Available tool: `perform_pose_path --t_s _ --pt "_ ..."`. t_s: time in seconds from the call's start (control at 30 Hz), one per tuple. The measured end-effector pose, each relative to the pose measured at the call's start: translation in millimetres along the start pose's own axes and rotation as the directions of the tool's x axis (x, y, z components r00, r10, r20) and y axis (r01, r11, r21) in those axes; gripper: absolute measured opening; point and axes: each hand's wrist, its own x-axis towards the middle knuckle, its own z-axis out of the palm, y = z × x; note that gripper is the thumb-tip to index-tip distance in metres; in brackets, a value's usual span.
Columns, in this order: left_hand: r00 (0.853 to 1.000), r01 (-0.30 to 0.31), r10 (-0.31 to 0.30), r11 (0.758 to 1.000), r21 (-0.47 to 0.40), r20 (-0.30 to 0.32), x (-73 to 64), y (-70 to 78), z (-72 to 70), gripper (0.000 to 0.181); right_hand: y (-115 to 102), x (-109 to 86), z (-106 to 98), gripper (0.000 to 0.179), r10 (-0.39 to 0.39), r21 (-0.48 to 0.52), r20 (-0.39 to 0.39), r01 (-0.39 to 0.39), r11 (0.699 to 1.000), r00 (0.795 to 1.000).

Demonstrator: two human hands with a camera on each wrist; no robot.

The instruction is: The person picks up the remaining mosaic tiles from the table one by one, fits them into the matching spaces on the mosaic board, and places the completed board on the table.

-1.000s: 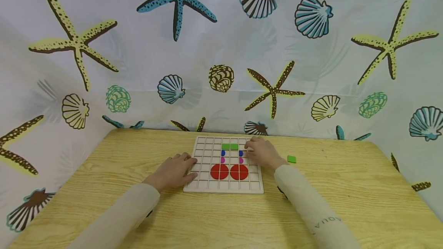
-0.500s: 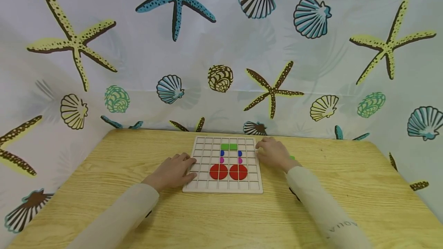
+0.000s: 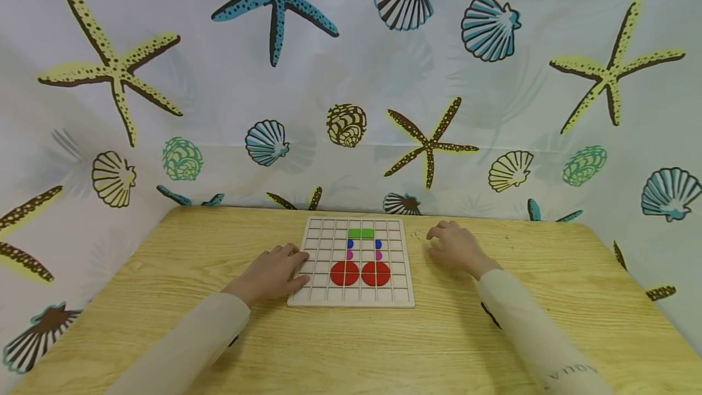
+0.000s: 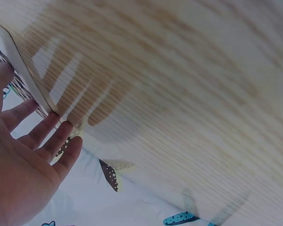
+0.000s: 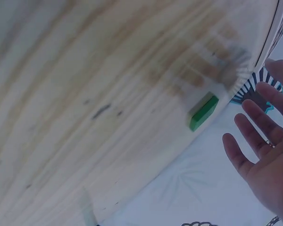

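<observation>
A white grid board [image 3: 320,296] lies on the table with flat coloured pieces on it. Two green squares [image 3: 354,233] form its top row, with small blue half-rounds [image 3: 378,244] and magenta half-rounds [image 3: 378,255] below, then two red discs [image 3: 344,274], each made of sections. My left hand [image 3: 271,272] rests at the board's left edge, thumb and fingertips at the rim. To the right of the board, my right hand [image 3: 456,247] hovers over the table with relaxed fingers and nothing in them. A loose green square tile [image 5: 204,112] lies near its fingers in the right wrist view; the hand hides it from the head camera.
The wooden table [image 3: 351,346] reaches back to a white curtain [image 3: 307,90] printed with starfish and shells, which also hangs along both sides. Small dark marks [image 5: 101,111] show on the tabletop near the loose tile.
My right hand has moved right, from over the board's upper right corner to the table beside it, covering the loose green tile from above. The left hand stays at the board's edge.
</observation>
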Motion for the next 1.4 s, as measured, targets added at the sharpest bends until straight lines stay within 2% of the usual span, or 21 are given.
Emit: perform_pose_path --t_s 0.27,0.5,0.77,1.03,1.4 --pt "1.0 0.004 -0.004 1.0 0.006 0.001 1.1 -1.5 1.9 0.049 15 -15.8 -7 0.031 0.024 0.02 -0.011 -0.024 1.0 1.0" --pt "1.0 0.0 0.0 1.0 0.002 -0.011 1.2 -2.5 4.2 0.049 28 -25.3 -7 0.034 0.061 0.021 0.026 -0.062 0.998 0.998" --pt "1.0 -0.004 0.004 1.0 -0.001 -0.017 0.6 -3.5 5.4 0.049 38 -30.2 -7 0.037 0.077 0.006 0.047 -0.077 0.997 0.996" --pt "1.0 -0.007 0.007 1.0 0.009 -0.021 1.7 -3.2 4.4 0.049 44 -35.1 -5 0.031 0.056 0.022 0.034 -0.056 0.998 0.998" --pt "1.0 -0.001 0.001 1.0 0.0 -0.013 0.3 0.7 -0.5 0.048 46 -32.3 -4 0.024 0.053 0.02 0.035 -0.053 0.998 0.998"
